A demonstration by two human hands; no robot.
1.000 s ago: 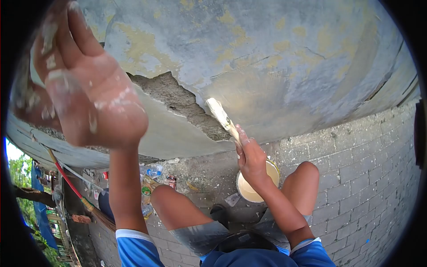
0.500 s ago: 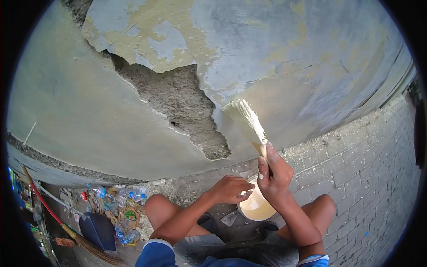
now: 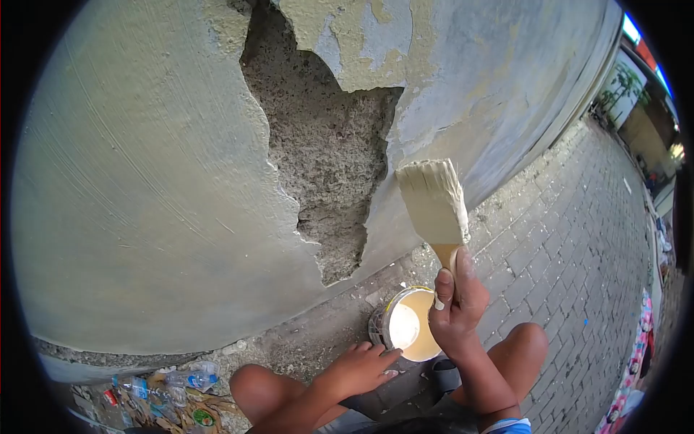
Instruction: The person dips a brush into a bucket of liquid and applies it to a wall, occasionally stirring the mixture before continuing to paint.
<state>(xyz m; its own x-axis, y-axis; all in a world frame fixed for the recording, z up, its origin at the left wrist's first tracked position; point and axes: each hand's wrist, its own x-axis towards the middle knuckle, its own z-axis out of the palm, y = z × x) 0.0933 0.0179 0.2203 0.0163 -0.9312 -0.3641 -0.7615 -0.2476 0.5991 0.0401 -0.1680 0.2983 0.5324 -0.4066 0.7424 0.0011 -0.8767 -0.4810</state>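
My right hand (image 3: 461, 307) is closed round the wooden handle of a wide paintbrush (image 3: 434, 202), held upright with its bristles coated in cream paint. The bristles are near the painted wall (image 3: 159, 202), right of a patch of bare rough concrete (image 3: 329, 152); whether they touch it I cannot tell. Below, a paint bucket (image 3: 429, 347) stands on the ground with pale paint inside. My left hand (image 3: 361, 370) has its fingers stretched toward the bucket's near left side, holding nothing; contact with the rim is unclear.
Plastic bottles (image 3: 191, 379) and other litter lie by the wall at lower left. Grey paving (image 3: 557, 246) runs along the wall to the right. My bent knees (image 3: 524, 347) flank the bucket. A patterned cloth (image 3: 636, 354) lies at the far right.
The view has swung to the right. The brush has turned so that its broad face shows. My left hand has lowered slightly, and its fingers have straightened beside the bucket.
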